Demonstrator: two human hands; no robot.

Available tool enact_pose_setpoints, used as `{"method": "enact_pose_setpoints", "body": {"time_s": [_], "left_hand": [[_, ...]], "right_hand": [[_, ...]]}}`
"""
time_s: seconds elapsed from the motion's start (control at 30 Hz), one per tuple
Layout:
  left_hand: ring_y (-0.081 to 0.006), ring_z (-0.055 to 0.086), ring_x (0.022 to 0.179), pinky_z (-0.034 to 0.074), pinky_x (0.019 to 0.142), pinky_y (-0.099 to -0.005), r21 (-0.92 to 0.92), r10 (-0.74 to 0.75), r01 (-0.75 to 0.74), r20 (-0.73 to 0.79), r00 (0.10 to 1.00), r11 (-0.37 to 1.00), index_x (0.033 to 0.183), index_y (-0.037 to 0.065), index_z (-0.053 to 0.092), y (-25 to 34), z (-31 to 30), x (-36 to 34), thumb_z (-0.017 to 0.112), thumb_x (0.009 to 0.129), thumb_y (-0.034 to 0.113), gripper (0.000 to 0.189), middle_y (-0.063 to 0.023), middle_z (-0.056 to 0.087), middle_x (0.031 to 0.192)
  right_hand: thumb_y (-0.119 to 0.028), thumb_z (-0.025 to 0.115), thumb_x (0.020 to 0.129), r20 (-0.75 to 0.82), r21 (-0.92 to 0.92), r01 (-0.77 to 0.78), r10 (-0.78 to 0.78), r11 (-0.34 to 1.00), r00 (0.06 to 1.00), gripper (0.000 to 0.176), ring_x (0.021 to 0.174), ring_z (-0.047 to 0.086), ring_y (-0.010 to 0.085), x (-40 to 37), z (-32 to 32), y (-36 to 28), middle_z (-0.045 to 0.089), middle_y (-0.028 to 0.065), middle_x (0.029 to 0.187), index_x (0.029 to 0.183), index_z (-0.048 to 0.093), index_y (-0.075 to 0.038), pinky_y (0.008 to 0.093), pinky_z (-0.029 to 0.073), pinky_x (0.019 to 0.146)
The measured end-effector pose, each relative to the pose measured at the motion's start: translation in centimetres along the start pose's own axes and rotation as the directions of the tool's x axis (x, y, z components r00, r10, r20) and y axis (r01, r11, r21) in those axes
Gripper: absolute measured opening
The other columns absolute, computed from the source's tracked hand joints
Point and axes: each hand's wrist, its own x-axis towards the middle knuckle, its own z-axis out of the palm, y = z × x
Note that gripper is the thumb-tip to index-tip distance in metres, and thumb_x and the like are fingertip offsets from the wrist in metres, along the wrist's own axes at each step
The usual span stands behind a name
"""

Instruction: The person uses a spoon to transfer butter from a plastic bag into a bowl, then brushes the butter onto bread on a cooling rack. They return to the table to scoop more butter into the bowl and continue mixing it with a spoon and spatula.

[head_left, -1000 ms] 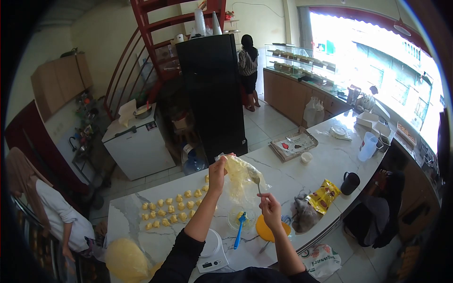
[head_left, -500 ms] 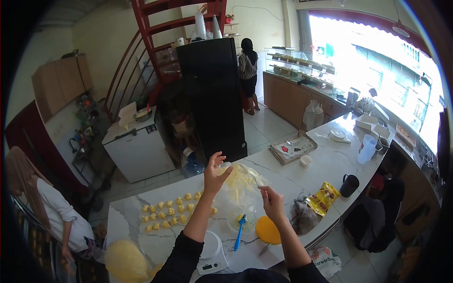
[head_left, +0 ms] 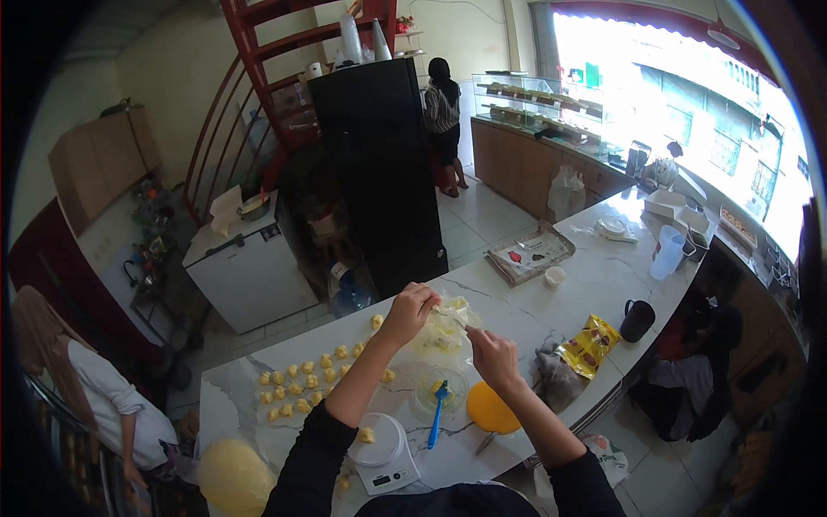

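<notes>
My left hand (head_left: 411, 312) is closed at the upper left edge of a clear plastic bag (head_left: 442, 334) with pale yellow stuff in it. On the bag's right, my right hand (head_left: 494, 355) grips a thin utensil, its tip at the bag. Below the bag, a blue spatula (head_left: 438, 415) leans in a clear bowl (head_left: 419, 398). Several yellow dough pieces (head_left: 307, 367) lie in rows on the marble counter (head_left: 233, 388). One small dough piece (head_left: 367, 435) rests on the white scale (head_left: 385, 457) beside my left forearm.
An orange round object (head_left: 491, 408), yellow packet (head_left: 591, 346) and black mug (head_left: 637, 320) stand to the right. Beyond lie a tray (head_left: 529, 253) and clear jug (head_left: 667, 252). People are at the left, the right and near the black fridge (head_left: 370, 172).
My left hand has gone from spread fingers to closed at the bag's edge. The scale's dough piece, hidden before by my forearm, now shows. The camera view has shifted slightly.
</notes>
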Motion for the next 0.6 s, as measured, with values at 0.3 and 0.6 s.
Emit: {"method": "enact_pose_setpoints", "body": {"time_s": [0.3,0.6], "left_hand": [[-0.0221,0.051,0.063,0.042,0.056,-0.0296,0.054,0.040,-0.040,-0.004,0.999,0.998,0.070,-0.001,0.057,0.2,0.3,1.0,0.058,0.067,0.008,0.009,-0.0089,0.054,0.065],[-0.0082,0.054,0.064,0.044,0.056,-0.0195,-0.360,-0.307,0.337,0.139,0.942,0.870,0.073,-0.001,0.059,1.0,2.4,1.9,0.056,0.072,0.006,0.008,-0.0050,0.058,0.069]], "right_hand": [[-0.010,0.050,0.071,0.000,-0.044,0.061,-0.062,0.997,0.998,0.011,0.051,0.053,0.0230,0.7,0.8,0.9,0.052,0.0073,0.058,0.082,0.050,-0.008,0.0325,0.041,0.044],[-0.006,0.048,0.068,0.100,-0.203,0.094,-0.075,0.975,0.992,0.015,0.054,0.053,0.0228,1.0,4.5,2.9,0.051,0.0072,0.059,0.083,0.049,-0.007,0.0328,0.042,0.046]]}}
